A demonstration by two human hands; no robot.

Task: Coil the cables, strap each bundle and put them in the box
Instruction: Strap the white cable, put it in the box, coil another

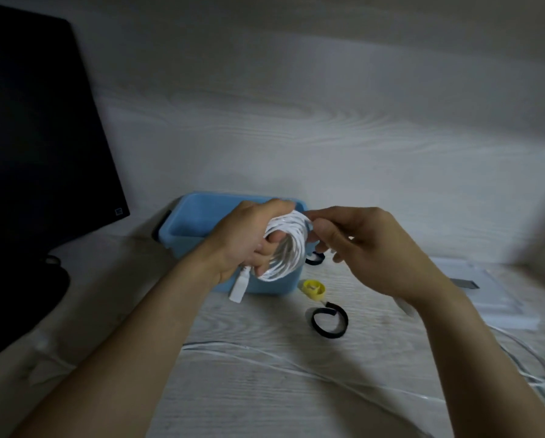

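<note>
The left hand (245, 238) has its grip clenched around a coiled flat white cable (285, 248), held above the open blue plastic box (198, 222) on the pale wood-grain desk (264, 390). The right hand (369, 248) pinches the coil's top edge with thumb and forefinger.

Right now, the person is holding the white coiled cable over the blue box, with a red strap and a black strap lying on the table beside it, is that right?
Not quite: in the head view the coloured strap is yellow, not red. The rest holds: both hands, left hand and right hand, hold the white coiled cable over the blue box, with a black strap beside it.
</note>
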